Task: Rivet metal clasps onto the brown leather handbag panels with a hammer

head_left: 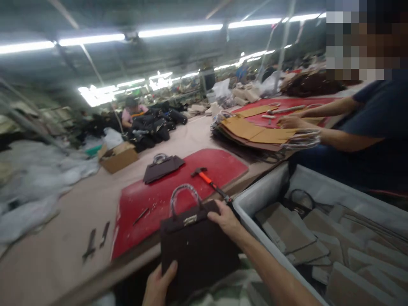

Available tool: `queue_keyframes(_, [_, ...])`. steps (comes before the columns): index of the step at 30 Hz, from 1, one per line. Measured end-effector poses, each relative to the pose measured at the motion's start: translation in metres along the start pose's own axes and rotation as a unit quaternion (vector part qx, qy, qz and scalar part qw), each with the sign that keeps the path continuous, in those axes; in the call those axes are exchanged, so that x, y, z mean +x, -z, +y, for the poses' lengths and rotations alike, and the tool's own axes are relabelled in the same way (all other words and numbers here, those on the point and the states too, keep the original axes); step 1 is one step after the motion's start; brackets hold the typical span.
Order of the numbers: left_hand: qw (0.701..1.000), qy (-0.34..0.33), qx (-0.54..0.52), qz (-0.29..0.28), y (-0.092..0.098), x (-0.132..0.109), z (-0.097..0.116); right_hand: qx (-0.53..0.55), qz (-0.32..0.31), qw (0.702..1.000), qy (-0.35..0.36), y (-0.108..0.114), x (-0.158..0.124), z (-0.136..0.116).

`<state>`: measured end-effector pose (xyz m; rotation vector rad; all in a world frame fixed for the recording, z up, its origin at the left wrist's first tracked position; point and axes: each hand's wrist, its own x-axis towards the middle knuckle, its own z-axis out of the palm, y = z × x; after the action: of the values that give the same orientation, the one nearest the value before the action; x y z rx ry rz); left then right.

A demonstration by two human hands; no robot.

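Note:
A dark brown handbag (197, 246) with a plastic-wrapped handle and a metal clasp is held upright before me, at the table's front edge. My left hand (159, 280) grips its lower left side, thumb on the front. At the upper right corner, my right hand (225, 219) is closed on the bag, thumb across the front. Beyond the bag, a claw hammer (208, 180) with an orange and black handle lies on a red mat (137, 212). Another dark bag (164, 168) lies flat at the mat's far edge. A thin dark tool (140, 216) rests on the mat among small pale bits.
To my right stands a grey bin (264, 204) holding several flat brown bag pieces. Beyond it a co-worker's hands (291, 121) are at a stack of tan panels (255, 129). Two dark tools (91, 244) and a cardboard box (117, 158) sit on the table's left part.

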<state>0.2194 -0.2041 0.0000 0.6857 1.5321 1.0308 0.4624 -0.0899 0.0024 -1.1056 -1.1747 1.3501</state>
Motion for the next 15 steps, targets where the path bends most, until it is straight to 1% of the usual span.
queue_keyframes(1, [1.000,0.008,-0.022,-0.003,0.003,0.005,-0.002,0.009,-0.008,1.000,-0.002,0.002,0.002,0.002])
queue_keyframes(2, [0.998,0.015,-0.050,-0.045,0.006,0.010,-0.003,0.016,-0.015,1.000,-0.004,0.004,0.004,0.004])
queue_keyframes(4, [0.994,0.014,-0.086,-0.067,0.010,0.016,-0.005,0.025,-0.022,0.999,-0.012,0.007,0.003,0.006])
queue_keyframes(6, [0.992,0.019,-0.100,-0.068,0.010,0.016,-0.007,0.029,-0.024,0.999,-0.023,0.009,0.000,0.007])
queue_keyframes(9, [0.992,0.026,-0.104,-0.066,0.010,0.011,-0.013,0.032,-0.025,0.999,-0.035,0.010,-0.003,0.007])
queue_keyframes(13, [0.990,0.033,-0.110,-0.086,0.013,0.006,-0.020,0.033,-0.038,0.998,-0.046,0.007,0.003,0.006])
queue_keyframes(15, [0.987,0.039,-0.125,-0.094,0.016,0.008,-0.018,0.040,-0.055,0.996,-0.059,0.004,0.008,0.003])
